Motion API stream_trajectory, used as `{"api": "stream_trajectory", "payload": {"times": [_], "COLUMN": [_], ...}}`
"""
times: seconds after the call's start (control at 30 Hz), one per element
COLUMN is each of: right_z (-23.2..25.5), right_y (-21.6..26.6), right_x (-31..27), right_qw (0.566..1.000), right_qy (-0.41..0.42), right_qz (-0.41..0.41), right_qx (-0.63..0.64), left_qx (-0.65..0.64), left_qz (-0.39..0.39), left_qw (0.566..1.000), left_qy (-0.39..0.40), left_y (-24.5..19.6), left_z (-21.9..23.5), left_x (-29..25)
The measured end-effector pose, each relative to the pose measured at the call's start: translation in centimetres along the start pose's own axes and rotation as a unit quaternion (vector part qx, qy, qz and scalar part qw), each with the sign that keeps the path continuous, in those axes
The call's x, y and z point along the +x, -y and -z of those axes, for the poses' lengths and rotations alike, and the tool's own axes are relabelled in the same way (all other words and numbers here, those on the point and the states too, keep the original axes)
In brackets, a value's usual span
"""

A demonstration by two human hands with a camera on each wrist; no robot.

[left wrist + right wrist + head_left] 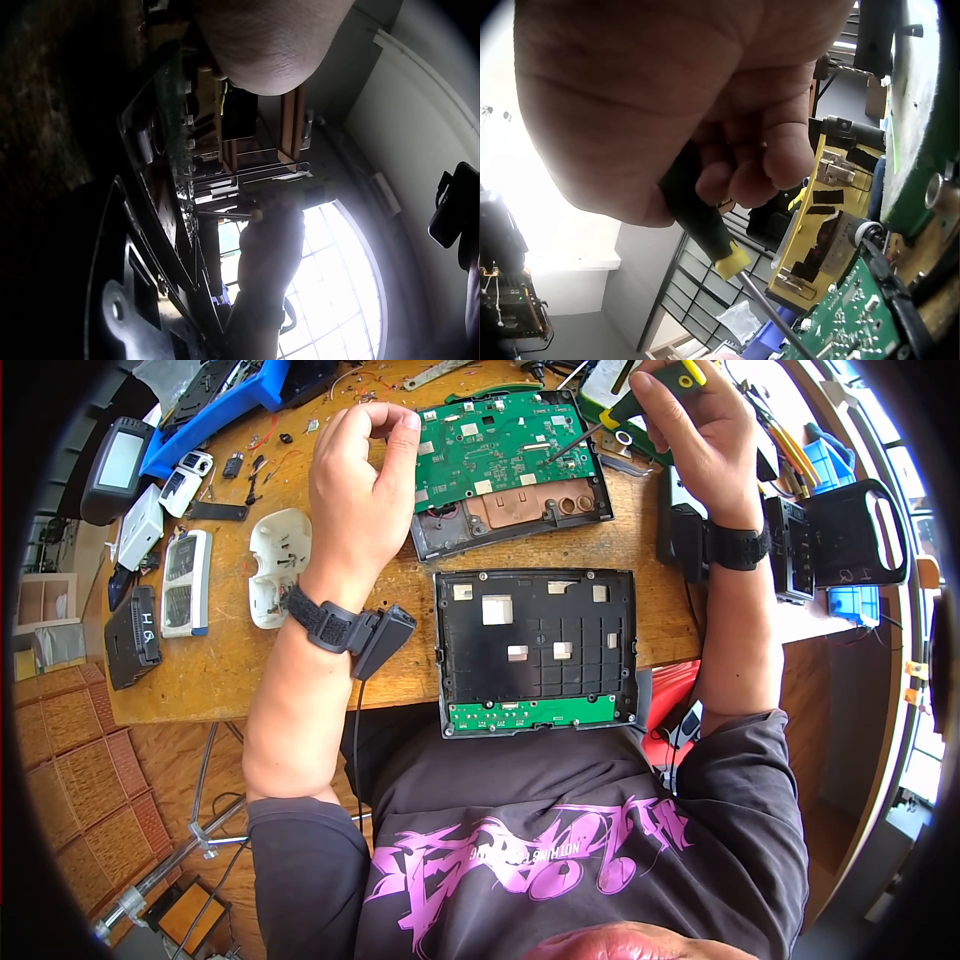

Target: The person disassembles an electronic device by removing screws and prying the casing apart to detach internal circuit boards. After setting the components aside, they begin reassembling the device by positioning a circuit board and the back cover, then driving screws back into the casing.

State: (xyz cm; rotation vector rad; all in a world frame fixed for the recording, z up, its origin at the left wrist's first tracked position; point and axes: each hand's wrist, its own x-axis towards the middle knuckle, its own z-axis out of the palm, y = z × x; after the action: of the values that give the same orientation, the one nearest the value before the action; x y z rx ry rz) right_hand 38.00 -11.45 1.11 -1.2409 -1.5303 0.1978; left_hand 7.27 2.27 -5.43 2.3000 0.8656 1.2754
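My right hand (700,445) grips a screwdriver (701,217) with a dark green and yellow handle. Its metal shaft slants down to a green circuit board (500,460), with the tip on or close over the board's right part. The board lies in a black housing (435,543), and a copper-coloured plate (520,506) shows below it. At the board's left edge is my left hand (360,490), fingers bent and thumb stretched along the edge; I cannot tell whether it pinches anything. Nearer my body lies a black panel (500,660) with cut-outs and a green strip board (540,713).
On the left of the wooden table (220,680) are a white shell (275,575) holding small screws, a white-framed device (186,582) and a blue tray (225,430). A black case (855,535) stands at the right. Small parts lie scattered at the back left.
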Motion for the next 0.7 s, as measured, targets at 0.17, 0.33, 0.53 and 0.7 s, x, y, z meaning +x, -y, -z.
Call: {"api": "stream_trajectory", "payload": {"times": [0.17, 0.33, 0.53, 0.7], "right_z": [-0.6, -0.4, -0.1, -0.5], "right_y": [-0.5, 1.1, 1.8, 2.2], "right_x": [0.3, 0.1, -0.1, 0.0], "right_qw": [0.99, 0.987, 0.983, 0.973], "right_qy": [-0.034, -0.027, -0.023, -0.031], "right_qz": [0.105, 0.096, 0.081, 0.103], "right_qx": [-0.09, -0.125, -0.161, -0.204], "left_qx": [0.001, -0.005, 0.005, 0.004], "left_qz": [0.0, -0.003, -0.001, 0.002], "left_qw": [1.0, 1.0, 1.0, 1.0], "left_qy": [-0.002, -0.003, -0.001, -0.001], "left_y": [0.0, -0.1, -0.2, -0.1], "left_z": [0.0, 0.0, 0.0, -0.1], "left_x": [0.0, 0.0, 0.0, 0.0]}}
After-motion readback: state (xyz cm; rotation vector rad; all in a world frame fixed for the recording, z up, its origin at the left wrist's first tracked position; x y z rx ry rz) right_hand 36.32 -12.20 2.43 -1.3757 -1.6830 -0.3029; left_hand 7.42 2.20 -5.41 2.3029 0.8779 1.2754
